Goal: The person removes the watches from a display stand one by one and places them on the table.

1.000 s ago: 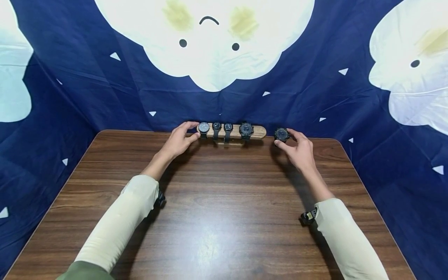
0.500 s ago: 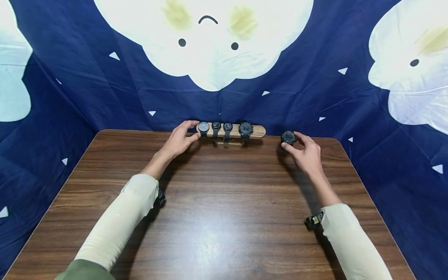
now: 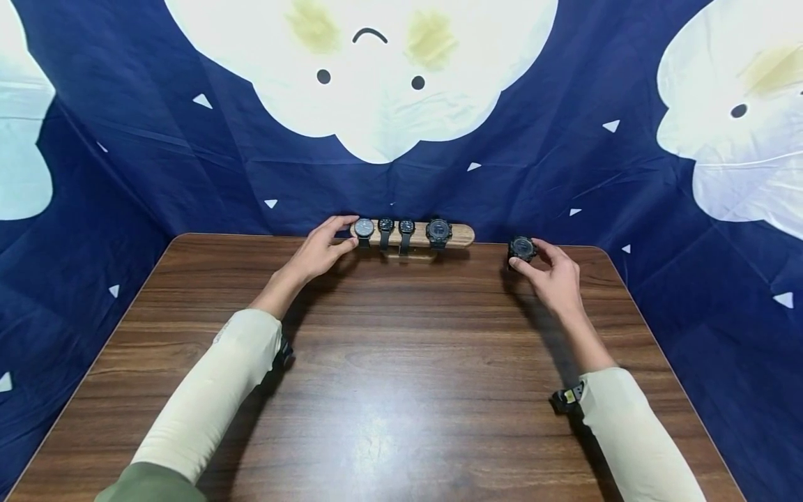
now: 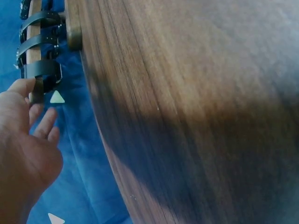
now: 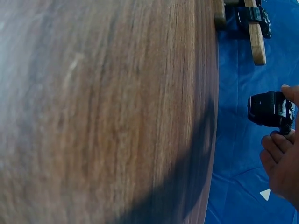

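Observation:
A wooden watch stand stands at the table's back edge, with several dark wristwatches strapped round its bar. The leftmost has a round face; a large chunky watch sits toward the right. My left hand holds the bar's left end, and the left wrist view has the thumb against the bar end. Off to the right of the stand, my right hand pinches a chunky black digital watch between thumb and fingers. In the right wrist view its looped strap hangs apart from the bar.
The brown wood-grain table spreads out in front of the stand. Behind it hangs a blue cloth printed with white clouds and small triangles. Dark wrist cameras protrude from both sleeves.
My right hand has carried the chunky black watch to the right and slightly nearer, farther from the stand. The left hand keeps its hold on the stand's left end.

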`<state>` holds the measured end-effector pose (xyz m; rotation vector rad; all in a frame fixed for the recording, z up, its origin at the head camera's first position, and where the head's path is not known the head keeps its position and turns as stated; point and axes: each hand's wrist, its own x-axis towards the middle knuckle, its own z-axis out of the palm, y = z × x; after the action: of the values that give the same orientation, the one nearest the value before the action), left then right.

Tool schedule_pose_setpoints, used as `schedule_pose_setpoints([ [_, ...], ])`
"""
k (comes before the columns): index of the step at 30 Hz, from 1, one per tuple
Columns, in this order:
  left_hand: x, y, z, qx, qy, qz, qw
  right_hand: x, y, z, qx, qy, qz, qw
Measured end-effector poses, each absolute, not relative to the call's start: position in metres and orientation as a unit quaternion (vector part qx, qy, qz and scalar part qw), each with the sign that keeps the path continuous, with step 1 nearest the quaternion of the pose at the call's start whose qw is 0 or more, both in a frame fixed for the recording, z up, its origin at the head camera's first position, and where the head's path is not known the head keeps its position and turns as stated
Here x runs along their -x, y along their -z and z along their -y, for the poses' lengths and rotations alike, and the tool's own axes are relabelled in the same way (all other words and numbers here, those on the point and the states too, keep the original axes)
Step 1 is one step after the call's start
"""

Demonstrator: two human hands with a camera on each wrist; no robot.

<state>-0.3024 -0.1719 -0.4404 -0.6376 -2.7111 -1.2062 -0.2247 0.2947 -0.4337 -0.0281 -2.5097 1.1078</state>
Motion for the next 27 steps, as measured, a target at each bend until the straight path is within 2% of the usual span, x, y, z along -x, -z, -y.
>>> schedule_pose_setpoints([
  [11,0.308,0.442,0.176,0.182,0.451,0.873,0.024,0.223,0.436,-0.301,0.01,-0.393,0.899,0.194],
  [27,0.308,0.439,0.175,0.192,0.436,0.878,0.038,0.226,0.436,-0.318,0.052,-0.389,0.907,0.152],
])
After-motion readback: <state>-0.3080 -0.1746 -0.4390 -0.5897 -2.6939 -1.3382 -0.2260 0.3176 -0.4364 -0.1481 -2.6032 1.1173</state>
